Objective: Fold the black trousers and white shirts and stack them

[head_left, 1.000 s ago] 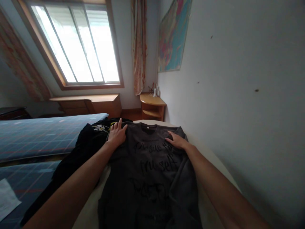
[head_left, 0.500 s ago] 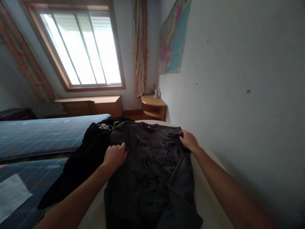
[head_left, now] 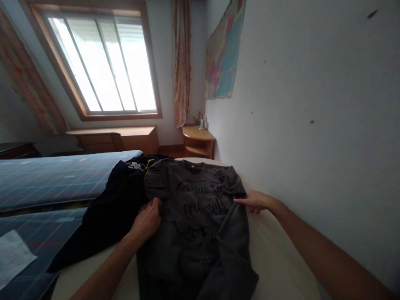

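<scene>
A dark grey long-sleeved sweatshirt [head_left: 200, 221] with black lettering lies front up, its neckline away from me. My left hand [head_left: 148, 221] is closed at the sweatshirt's left edge, its curled fingers on the cloth below the folded left sleeve. At the opposite edge, my right hand [head_left: 256, 202] reaches in from the side. Its index finger is stretched out over the sleeve cloth, with other fingers bent beneath the hand. The right sleeve lies folded down across the front. The sweatshirt's lower end runs out of view.
Black clothing [head_left: 115, 200] with white and yellow details lies at the left, against the sweatshirt. Underneath is a cream surface [head_left: 278, 250]. Blue plaid mattresses [head_left: 68, 175] and a white paper [head_left: 14, 258] are farther left. A wall [head_left: 312, 166] stands close on the right.
My right hand has let go of the sweatshirt's shoulder and moved down to the sleeve edge. My left hand has slid slightly down the left edge. The right shoulder cloth lies flatter.
</scene>
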`<act>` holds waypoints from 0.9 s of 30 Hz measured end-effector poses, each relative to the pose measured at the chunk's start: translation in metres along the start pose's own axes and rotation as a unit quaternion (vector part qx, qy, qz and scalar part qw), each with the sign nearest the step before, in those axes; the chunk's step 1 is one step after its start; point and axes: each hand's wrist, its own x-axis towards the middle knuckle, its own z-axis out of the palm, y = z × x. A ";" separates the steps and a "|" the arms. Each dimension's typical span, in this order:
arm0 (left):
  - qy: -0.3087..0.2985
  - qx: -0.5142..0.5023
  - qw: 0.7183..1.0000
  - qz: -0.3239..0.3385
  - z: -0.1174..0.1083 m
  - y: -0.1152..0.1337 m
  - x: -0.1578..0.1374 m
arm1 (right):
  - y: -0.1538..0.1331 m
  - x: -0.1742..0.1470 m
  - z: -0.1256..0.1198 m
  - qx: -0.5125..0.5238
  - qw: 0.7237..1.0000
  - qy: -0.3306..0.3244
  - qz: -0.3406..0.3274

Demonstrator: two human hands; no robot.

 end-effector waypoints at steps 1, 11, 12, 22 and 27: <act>0.010 -0.022 1.000 0.003 0.003 -0.001 0.000 | -0.001 -0.001 0.002 0.001 1.000 -0.015 0.000; 0.273 -0.042 0.960 -0.039 -0.028 -0.035 0.001 | 0.010 0.010 -0.018 -0.054 0.985 0.156 0.053; 0.282 -0.035 0.958 -0.044 -0.031 -0.037 0.003 | 0.012 0.010 -0.020 -0.051 0.981 0.177 0.059; 0.158 -0.024 0.975 -0.156 -0.030 -0.037 -0.012 | 0.005 -0.008 -0.011 -0.043 0.995 0.050 0.071; 0.107 -0.015 0.980 -0.170 -0.033 -0.039 -0.018 | -0.025 -0.049 0.008 -0.024 0.998 0.006 -0.060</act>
